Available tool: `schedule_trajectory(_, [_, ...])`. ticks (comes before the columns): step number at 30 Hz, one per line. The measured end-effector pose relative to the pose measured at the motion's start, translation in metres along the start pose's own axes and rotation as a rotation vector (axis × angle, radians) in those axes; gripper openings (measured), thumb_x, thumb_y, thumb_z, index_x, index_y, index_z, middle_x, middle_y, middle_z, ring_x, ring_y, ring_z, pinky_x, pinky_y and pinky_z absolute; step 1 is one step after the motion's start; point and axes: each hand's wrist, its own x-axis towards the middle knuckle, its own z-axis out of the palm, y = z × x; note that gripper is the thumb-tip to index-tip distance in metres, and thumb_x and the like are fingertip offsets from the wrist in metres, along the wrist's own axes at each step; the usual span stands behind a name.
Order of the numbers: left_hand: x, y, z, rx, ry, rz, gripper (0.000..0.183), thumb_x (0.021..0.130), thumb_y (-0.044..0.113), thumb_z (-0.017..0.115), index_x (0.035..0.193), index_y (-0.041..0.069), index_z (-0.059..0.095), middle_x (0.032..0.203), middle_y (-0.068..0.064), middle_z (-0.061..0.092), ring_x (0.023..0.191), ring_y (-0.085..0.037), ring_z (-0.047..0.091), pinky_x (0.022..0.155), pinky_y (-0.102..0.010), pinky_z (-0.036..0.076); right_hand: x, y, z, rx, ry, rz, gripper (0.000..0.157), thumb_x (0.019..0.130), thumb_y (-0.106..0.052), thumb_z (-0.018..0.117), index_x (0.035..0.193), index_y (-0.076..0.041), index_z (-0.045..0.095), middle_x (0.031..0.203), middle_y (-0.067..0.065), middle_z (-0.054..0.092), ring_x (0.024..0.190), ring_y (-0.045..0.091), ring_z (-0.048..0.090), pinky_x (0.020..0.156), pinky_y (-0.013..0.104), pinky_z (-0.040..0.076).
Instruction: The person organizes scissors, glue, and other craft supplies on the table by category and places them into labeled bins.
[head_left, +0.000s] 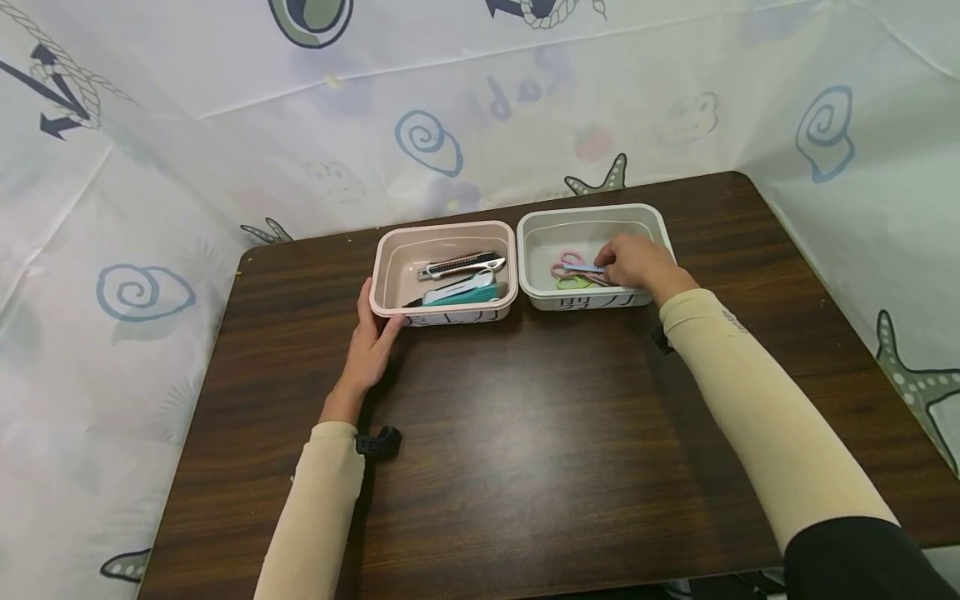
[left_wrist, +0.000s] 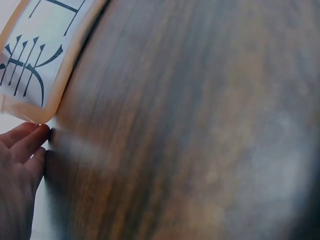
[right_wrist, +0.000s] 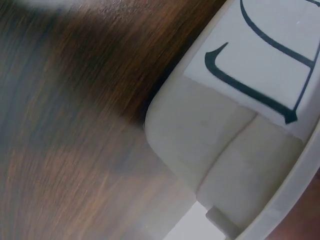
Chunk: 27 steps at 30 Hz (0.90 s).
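Note:
In the head view, my left hand [head_left: 367, 346] touches the front left corner of a pale pink bin [head_left: 390, 250], thumb at the front wall and fingers along the side. The left wrist view shows fairly straight fingers [left_wrist: 30, 142] against the bin's corner. Several utility knives [head_left: 461, 279], black, white and teal, lie inside it. My right hand [head_left: 636, 260] reaches into a grey bin [head_left: 536, 242] with fingers curled down at light blue scissors [head_left: 583, 268], which they appear to pinch. Pink scissors [head_left: 572, 257] and green-handled scissors [head_left: 572, 283] lie beside them. The right fingertips are partly hidden.
Both bins stand side by side near the back edge of a dark wooden table [head_left: 510, 467]. Paper labels with black lettering [right_wrist: 255, 90] are on their front walls. A printed white curtain [head_left: 510, 100] hangs behind and at the sides.

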Motion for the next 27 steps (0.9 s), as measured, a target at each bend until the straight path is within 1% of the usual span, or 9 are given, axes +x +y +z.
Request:
schedule_trajectory(5, [0.0,0.002,0.0,0.004,-0.002,0.0,0.078,0.099,0.008,0.057,0.157,0.006,0.004,0.154,-0.027,0.027,0.136,-0.043,0.036,0.108,-0.055,0.028,-0.002,0.001,-0.003,-0.001,0.015,-0.018,0.034,0.093,-0.009,0.05,0.121,-0.005,0.069,0.124,0.016,0.064,0.113,0.033,0.054,0.093,0.054,0.041])
schedule_trajectory(9, [0.0,0.003,0.001,0.0,-0.002,0.006,0.078,0.099,0.007,0.057,0.156,0.004,0.004,0.154,-0.028,0.027,0.136,-0.043,0.035,0.108,-0.055,0.028,-0.005,0.0,-0.007,-0.011,0.065,-0.027,0.036,0.095,-0.012,0.047,0.123,-0.005,0.068,0.125,0.016,0.063,0.113,0.032,0.054,0.092,0.053,0.042])
schedule_trajectory(12, [0.0,0.003,0.001,0.0,0.0,0.003,0.078,0.099,0.008,0.057,0.156,0.005,0.005,0.154,-0.027,0.027,0.136,-0.043,0.035,0.108,-0.055,0.028,-0.009,-0.002,-0.008,-0.007,0.114,-0.025,0.036,0.097,-0.016,0.046,0.125,-0.008,0.067,0.125,0.014,0.063,0.113,0.031,0.055,0.091,0.054,0.043])
schedule_trajectory(14, [0.0,0.003,0.001,-0.001,-0.001,0.002,0.078,0.099,0.008,0.057,0.156,0.005,0.005,0.154,-0.026,0.027,0.137,-0.042,0.035,0.108,-0.054,0.027,-0.012,-0.003,-0.008,-0.01,0.17,-0.033,0.035,0.098,-0.018,0.047,0.125,-0.01,0.067,0.122,0.013,0.064,0.111,0.029,0.057,0.088,0.053,0.044])
schedule_trajectory(16, [0.0,0.003,0.001,0.002,-0.001,0.002,0.078,0.099,0.009,0.057,0.157,0.006,0.005,0.155,-0.026,0.026,0.137,-0.042,0.035,0.109,-0.054,0.027,-0.018,-0.004,-0.007,-0.002,0.245,-0.054,0.033,0.098,-0.02,0.049,0.125,-0.012,0.067,0.118,0.011,0.066,0.107,0.028,0.059,0.084,0.053,0.045])
schedule_trajectory(20, [-0.001,0.002,0.0,0.006,-0.004,-0.004,0.079,0.099,0.009,0.058,0.157,0.006,0.004,0.155,-0.026,0.026,0.138,-0.042,0.033,0.109,-0.054,0.026,-0.03,-0.005,-0.003,0.032,0.405,-0.13,0.029,0.099,-0.023,0.053,0.122,-0.014,0.069,0.112,0.008,0.069,0.099,0.027,0.062,0.076,0.051,0.046])
schedule_trajectory(23, [-0.002,0.002,-0.001,-0.004,-0.014,-0.013,0.081,0.099,0.009,0.058,0.157,0.006,0.002,0.156,-0.025,0.024,0.139,-0.04,0.032,0.11,-0.053,0.026,-0.04,-0.006,0.0,0.062,0.494,-0.182,0.027,0.1,-0.026,0.055,0.12,-0.015,0.07,0.113,0.006,0.068,0.098,0.025,0.062,0.075,0.05,0.046])
schedule_trajectory(27, [-0.004,0.001,-0.002,-0.03,-0.038,-0.005,0.086,0.097,0.004,0.059,0.155,0.002,-0.003,0.155,-0.028,0.025,0.138,-0.044,0.034,0.108,-0.056,0.027,-0.055,-0.002,0.004,0.065,0.593,-0.232,0.026,0.1,-0.028,0.057,0.119,-0.016,0.071,0.119,0.004,0.066,0.102,0.024,0.061,0.075,0.051,0.047])
